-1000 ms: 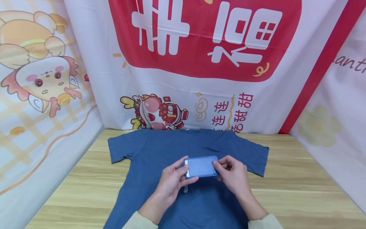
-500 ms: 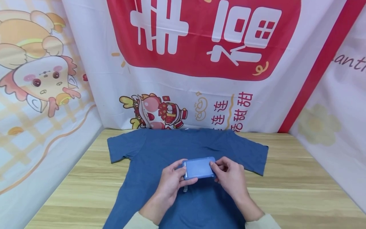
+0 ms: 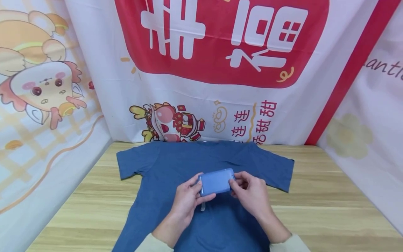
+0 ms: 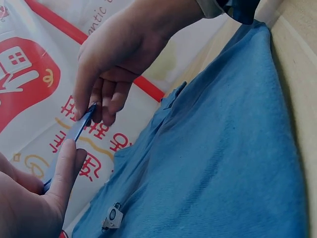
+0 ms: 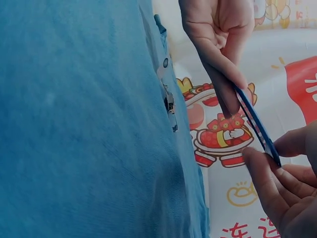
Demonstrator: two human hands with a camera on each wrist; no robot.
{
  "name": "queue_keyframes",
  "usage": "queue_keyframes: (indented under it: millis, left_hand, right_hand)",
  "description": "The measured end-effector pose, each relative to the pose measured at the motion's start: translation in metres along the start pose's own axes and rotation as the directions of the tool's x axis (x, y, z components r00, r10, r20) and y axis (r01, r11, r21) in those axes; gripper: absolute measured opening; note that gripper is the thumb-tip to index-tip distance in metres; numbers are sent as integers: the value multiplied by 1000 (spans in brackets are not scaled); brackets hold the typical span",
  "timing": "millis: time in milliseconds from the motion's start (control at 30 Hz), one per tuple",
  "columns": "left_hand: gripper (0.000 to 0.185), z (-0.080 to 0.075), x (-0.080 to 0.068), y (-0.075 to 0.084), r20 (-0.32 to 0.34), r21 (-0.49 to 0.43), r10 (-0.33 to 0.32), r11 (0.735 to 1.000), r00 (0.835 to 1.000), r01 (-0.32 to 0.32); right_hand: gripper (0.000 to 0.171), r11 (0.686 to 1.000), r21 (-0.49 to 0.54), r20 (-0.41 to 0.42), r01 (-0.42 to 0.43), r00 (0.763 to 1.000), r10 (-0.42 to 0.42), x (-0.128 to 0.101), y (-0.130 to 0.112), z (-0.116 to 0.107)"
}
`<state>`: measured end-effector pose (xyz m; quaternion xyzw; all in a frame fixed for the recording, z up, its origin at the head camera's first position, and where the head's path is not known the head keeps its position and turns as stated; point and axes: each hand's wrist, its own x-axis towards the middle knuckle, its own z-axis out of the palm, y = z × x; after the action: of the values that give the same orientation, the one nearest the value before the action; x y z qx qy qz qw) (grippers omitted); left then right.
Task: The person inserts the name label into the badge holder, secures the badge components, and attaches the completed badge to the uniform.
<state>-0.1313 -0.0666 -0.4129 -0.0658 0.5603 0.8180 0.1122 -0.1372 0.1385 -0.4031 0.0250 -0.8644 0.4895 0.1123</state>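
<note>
In the head view, a flat blue card holder (image 3: 216,182) with a pale strip along its left end is held above a blue T-shirt (image 3: 176,210). My left hand (image 3: 185,201) grips its left end, thumb on the face and fingers underneath. At the right end, my right hand (image 3: 252,194) pinches the corner between thumb and curled fingers. Both wrist views show the card holder (image 4: 79,126) edge-on as a thin slab between the hands. A small metal clip (image 4: 113,217) rests on the shirt below the hands.
The T-shirt lies spread on a wood-grain table (image 3: 327,196), sleeves out to both sides. Behind stands a white cloth backdrop (image 3: 189,84) with red printing. Printed cloth walls (image 3: 47,147) close in the left and right sides.
The card holder has shifted slightly left and tilted, its right end now higher. Both hands keep their hold and have moved a little left with it.
</note>
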Motion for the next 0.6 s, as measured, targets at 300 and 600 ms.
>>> queue_keyframes:
  millis: [300,600]
  left_hand:
    - [51,2,-3,4,-7,10,3,1000,1000,-3]
    - [56,5,-5,3,-64,69,69,996,996,-64]
  right_hand:
    - [25,990,-123,-14,69,997,-71,-2,2,8]
    - [32,985,-142,-43,94,994,-101,-6,1,14]
